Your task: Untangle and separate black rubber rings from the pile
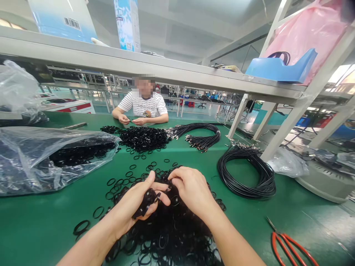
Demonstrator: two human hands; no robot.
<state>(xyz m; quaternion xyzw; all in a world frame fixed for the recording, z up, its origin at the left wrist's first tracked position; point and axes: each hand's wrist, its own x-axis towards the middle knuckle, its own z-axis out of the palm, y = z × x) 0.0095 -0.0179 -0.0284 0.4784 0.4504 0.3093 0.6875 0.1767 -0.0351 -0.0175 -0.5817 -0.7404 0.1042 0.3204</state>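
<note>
Plastic, clear and crumpled, makes the bag (24, 162) at left on the green tabletop (27, 225); next, the left hand (137, 194) curls around a clutch of black rings (146, 202), over a loose pile (172, 232) of more. Beside it, the right hand (192, 186) has thumb and fingers drawn together, though I cannot tell whether they pinch one. Light, single picks seem best, well clear of the coiled cables (264, 179) and red-handled cutters (278, 233)

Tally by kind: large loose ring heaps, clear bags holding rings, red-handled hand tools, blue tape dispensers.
Near ring heap plus far ring heap: 2
Clear bag holding rings: 1
Red-handled tool: 1
Blue tape dispenser: 1
Total: 5
</note>
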